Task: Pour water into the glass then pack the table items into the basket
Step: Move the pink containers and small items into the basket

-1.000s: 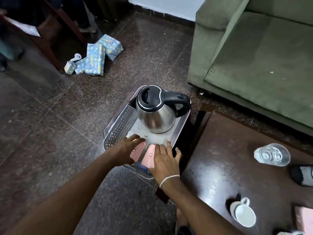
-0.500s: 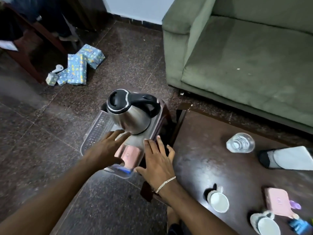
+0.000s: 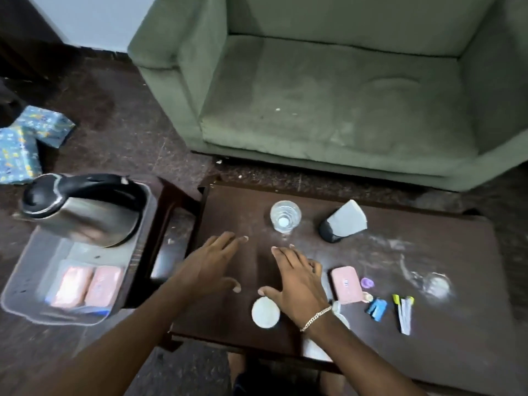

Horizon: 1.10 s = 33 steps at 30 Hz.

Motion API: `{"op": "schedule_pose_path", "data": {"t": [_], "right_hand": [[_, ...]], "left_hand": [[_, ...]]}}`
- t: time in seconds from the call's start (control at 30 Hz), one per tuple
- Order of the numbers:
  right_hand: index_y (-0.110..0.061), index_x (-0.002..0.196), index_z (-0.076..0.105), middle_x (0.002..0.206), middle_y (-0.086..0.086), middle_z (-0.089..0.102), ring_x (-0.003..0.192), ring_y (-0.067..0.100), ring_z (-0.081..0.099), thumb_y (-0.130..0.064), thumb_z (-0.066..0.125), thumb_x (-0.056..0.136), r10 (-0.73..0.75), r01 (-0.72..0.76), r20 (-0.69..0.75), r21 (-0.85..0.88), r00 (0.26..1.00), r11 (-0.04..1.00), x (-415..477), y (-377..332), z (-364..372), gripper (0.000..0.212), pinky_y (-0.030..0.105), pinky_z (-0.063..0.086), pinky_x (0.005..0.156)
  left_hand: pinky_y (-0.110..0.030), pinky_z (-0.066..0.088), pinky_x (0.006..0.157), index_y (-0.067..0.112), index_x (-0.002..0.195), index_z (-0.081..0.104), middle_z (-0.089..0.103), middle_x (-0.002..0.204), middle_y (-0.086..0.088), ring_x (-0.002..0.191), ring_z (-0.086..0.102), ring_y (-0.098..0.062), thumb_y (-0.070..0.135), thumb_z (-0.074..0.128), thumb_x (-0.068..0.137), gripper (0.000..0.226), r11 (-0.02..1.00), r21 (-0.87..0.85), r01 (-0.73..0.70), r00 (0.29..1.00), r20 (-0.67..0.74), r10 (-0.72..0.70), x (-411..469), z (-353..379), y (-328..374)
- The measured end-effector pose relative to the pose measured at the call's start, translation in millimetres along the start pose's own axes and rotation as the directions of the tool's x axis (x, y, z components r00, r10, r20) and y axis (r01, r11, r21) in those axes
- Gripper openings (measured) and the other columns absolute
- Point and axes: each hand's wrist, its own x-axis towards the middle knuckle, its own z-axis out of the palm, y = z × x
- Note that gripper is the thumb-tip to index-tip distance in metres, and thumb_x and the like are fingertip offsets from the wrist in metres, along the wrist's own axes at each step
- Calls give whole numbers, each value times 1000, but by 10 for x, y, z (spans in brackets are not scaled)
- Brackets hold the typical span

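Fingers of left hand: spread flat, palm down, grasping nothing; thumb extended toward 3 o'clock. Fingers of right hand: likewise splayed and released, palm down, nothing held; chain bracelet at wrist. Contact with the surface below: cannot tell.

Forearms: entering from 6 to 7 o'clock, angled toward 12, both hands over the near-left part of the dark wooden table.

Glass: upright, holding water, at 12 o'clock of the right hand, apart from both hands.

Basket: clear plastic, at 9 o'clock of the hands, on a lower dark stand beside the table. Contents: steel kettle with black lid and handle at far end; two pink packs side by side at near end.

Remaining on table: white cup, just beside the right thumb at 7 o'clock of that hand; second white cup, mostly hidden under the right wrist; pink case at 3 o'clock of the right hand; small purple piece beside it; blue clip; yellow-capped white sticks; grey-and-black sock at 3 o'clock of the glass.

Surroundings: green armchair at 12 o'clock; blue patterned parcels on floor at 10 o'clock.
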Motion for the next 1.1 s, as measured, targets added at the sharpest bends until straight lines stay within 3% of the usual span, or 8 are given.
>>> {"op": "schedule_pose_path", "data": {"t": [0.2,0.37,0.5,0.67,0.77,0.87,1.1], "right_hand": [[-22,150,42,150,-3,47,137,24,42,-58,70,80,199,-199,26,-12,980,980,-405,1151,-252,83,42,35,107],[-12,135,56,130,8,59,116,36,58,-28,72,81,364,-364,6,37,931,931,-665,1862,-246,59,44,46,94],[-19,137,55,126,7,57,114,32,60,-33,71,87,476,-479,56,112,878,870,-744,2213,-156,54,49,44,100],[-27,134,55,120,6,58,103,31,64,-27,67,86,481,-490,91,185,872,852,-710,2299,-23,49,35,40,86],[-26,134,55,120,9,57,103,34,63,-17,63,84,471,-484,112,226,875,845,-634,2272,29,52,36,50,86],[-25,135,57,121,8,57,104,33,64,-9,59,82,464,-478,114,247,878,843,-579,2276,68,56,32,50,87],[-25,130,60,122,4,55,107,29,63,-11,60,78,465,-489,154,239,872,839,-525,2322,79,54,31,49,91]], "left_hand": [[-44,50,105,22,160,27,36,151,1,133,47,-28,62,82,70,113,993,-86,-81,995,45,85,643,514,1008],[-41,40,114,13,160,26,36,154,-6,137,44,-30,56,79,78,107,988,-132,-82,993,79,93,1018,954,1719],[-43,46,108,15,157,27,37,149,-4,130,48,-31,46,86,73,108,990,-138,-42,992,115,58,1227,1243,2151],[-46,51,102,14,158,21,34,147,-3,126,49,-31,40,88,75,110,996,-92,14,987,159,1,1364,1467,2401],[-45,50,104,11,159,18,34,147,-6,125,49,-32,40,84,80,108,1000,-17,8,989,147,-5,1415,1542,2441],[-42,51,102,10,160,17,34,149,-7,125,49,-32,39,83,80,107,1000,-7,10,990,143,-9,1448,1609,2446],[-38,49,97,10,158,22,39,147,-6,118,52,-29,39,85,77,106,1000,8,-26,993,116,25,1488,1630,2369]]}}
